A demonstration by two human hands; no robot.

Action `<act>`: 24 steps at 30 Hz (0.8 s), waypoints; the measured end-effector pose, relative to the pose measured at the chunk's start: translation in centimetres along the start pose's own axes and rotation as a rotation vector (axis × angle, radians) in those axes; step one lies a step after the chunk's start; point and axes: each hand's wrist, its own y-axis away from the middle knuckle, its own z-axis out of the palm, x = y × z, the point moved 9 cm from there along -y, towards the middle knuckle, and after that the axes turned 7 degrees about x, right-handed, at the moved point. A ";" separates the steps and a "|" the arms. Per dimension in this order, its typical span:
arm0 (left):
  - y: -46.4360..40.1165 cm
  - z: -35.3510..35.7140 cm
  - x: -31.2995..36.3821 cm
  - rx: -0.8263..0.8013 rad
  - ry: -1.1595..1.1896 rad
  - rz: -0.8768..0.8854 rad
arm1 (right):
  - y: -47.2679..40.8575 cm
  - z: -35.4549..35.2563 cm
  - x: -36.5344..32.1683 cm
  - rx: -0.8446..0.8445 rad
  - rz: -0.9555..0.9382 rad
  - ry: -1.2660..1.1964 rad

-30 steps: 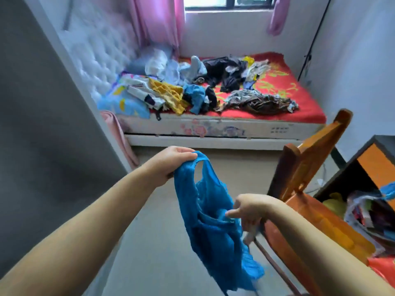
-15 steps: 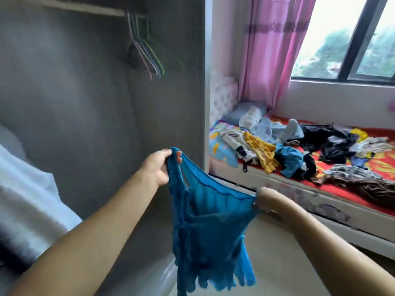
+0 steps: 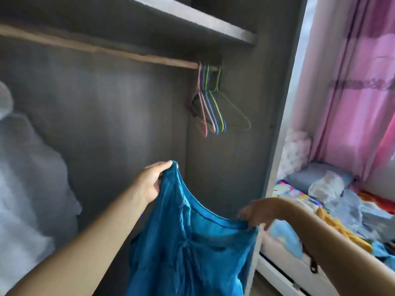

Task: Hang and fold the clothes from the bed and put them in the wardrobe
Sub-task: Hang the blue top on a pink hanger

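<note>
A blue sleeveless garment (image 3: pixel 192 248) hangs spread between my two hands in front of the open grey wardrobe (image 3: pixel 128 124). My left hand (image 3: pixel 152 182) pinches one shoulder strap at the top. My right hand (image 3: pixel 256 212) grips the other side of the neckline, lower and to the right. Several coloured wire hangers (image 3: pixel 213 107) hang bare at the right end of the wooden rail (image 3: pixel 106 50), above and beyond the garment. A heap of clothes (image 3: pixel 342 221) lies on the bed at the right.
A white fluffy garment (image 3: pixel 27 189) hangs in the wardrobe at the left. A shelf (image 3: pixel 192 18) runs above the rail. The wardrobe's side panel (image 3: pixel 284 124) separates it from the bed. A pink curtain (image 3: pixel 352 92) hangs at the right.
The view has swung from the bed to the wardrobe interior. Both hands have kept hold of the blue garment and spread its neckline wider, closer to the hangers.
</note>
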 end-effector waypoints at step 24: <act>-8.7 -4.2 8.5 0.136 -0.117 0.099 | -13.6 -33.6 -16.5 1.215 -0.074 0.349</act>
